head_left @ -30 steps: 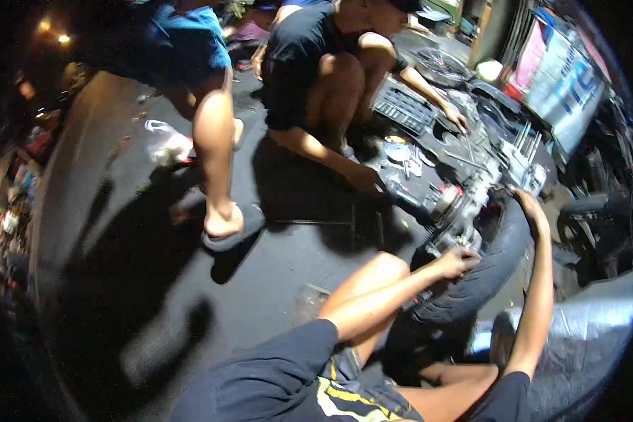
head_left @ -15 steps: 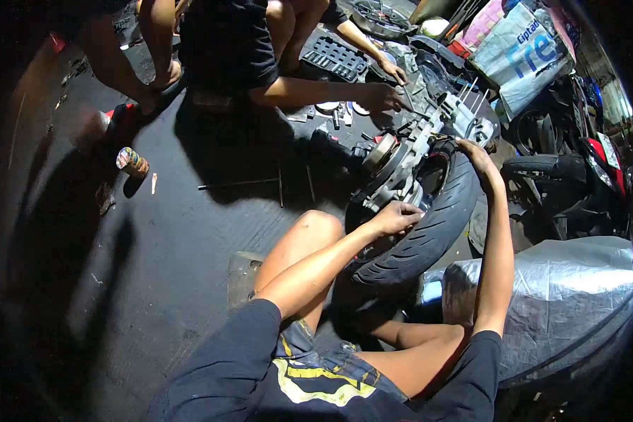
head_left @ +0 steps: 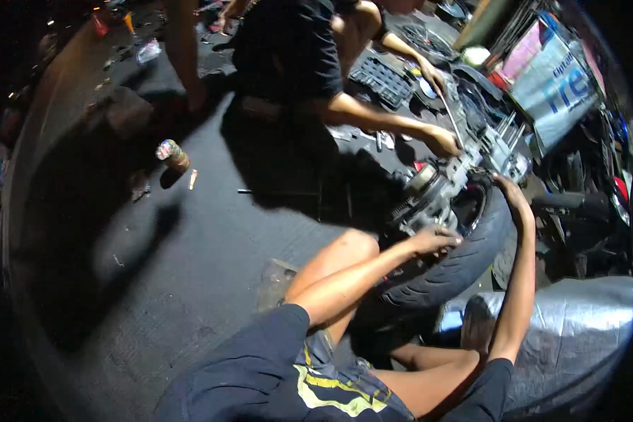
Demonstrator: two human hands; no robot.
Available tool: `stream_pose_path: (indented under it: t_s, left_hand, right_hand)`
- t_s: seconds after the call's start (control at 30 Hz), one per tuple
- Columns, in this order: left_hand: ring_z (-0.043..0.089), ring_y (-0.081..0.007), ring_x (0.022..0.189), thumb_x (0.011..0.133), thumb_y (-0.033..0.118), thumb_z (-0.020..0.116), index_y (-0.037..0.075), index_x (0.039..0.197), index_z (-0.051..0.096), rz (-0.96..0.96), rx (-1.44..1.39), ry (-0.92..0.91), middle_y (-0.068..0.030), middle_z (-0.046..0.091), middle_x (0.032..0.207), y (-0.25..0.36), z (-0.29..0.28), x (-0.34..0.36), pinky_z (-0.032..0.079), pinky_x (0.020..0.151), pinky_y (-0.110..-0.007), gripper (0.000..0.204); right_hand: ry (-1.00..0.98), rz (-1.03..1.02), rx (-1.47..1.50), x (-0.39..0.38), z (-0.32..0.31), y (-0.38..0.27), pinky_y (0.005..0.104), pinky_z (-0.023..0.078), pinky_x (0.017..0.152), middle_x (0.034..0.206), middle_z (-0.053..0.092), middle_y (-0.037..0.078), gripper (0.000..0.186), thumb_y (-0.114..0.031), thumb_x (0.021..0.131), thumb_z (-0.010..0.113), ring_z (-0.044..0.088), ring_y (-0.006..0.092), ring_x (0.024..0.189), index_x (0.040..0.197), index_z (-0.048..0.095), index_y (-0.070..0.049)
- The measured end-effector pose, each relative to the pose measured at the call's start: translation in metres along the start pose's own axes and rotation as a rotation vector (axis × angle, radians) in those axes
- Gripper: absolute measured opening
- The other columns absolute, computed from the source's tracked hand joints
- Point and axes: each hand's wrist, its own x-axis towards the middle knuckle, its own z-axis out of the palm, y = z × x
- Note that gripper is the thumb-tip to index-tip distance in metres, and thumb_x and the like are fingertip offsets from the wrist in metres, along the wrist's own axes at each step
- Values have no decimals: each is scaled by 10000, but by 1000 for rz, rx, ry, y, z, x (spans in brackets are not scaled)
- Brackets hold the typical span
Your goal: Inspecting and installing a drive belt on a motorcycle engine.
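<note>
A black motorcycle wheel with a treaded tyre stands in front of me beside a grey metal engine casing. My right hand is wrapped over the tyre's far upper edge. My left hand is at the near side of the wheel, close to the casing, its fingers bent and pinched together. Whatever lies between those fingertips is too small and blurred to name. Across from me a co-worker's hand rests at the casing, with a long thin metal tool running between it and the co-worker's other hand.
A dark socket-set case lies open beyond the co-worker's arm. On the floor at left stand a can and a small orange-white piece. A silver cover spreads at my right, below other motorcycle parts.
The view has swung, so the scene sits further right and lower. Both my hands keep their places at the wheel. The co-worker's long tool now points more upward.
</note>
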Motion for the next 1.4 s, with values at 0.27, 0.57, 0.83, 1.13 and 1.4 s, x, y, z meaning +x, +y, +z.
stream_pose_path:
  t_s: [0.27,0.57,0.83,1.13,1.4]
  left_hand:
    - [615,-51,632,969,297,713,148,1248,736,-56,-149,-93,26,701,971,9,-8,-2,503,517,-210,317]
    - [575,-26,646,1025,303,587,165,1310,696,60,-257,90,48,693,960,29,-41,2,454,544,-192,334]
    - [545,-39,679,994,325,618,217,1350,667,-37,-167,84,49,642,941,13,-28,2,465,579,-203,376]
    - [603,-47,723,953,273,719,161,1316,685,-48,82,-107,34,684,1020,-3,-12,-2,500,613,-221,381]
    - [631,-115,1027,901,146,752,26,1264,697,49,105,-150,-45,730,1173,-13,-14,3,505,957,-303,386]
  right_hand:
    - [1,115,-318,33,-18,25,426,428,1056,1353,603,277,845,-573,929,656,581,332,1217,1444,430,58]
    - [-114,839,-118,7,0,-109,408,349,1140,1629,331,146,871,-497,970,546,373,262,1435,1595,204,4]
    - [-4,495,-365,-15,23,-78,435,418,1110,1552,443,222,774,-391,942,627,529,288,1340,1538,354,20]
    - [10,499,-276,-5,22,-63,330,355,1133,1486,556,157,575,-329,1029,479,519,203,1353,1498,454,3]
    - [19,334,-197,5,16,-42,506,517,969,1467,447,360,1081,-398,853,757,576,382,1245,1566,93,71]
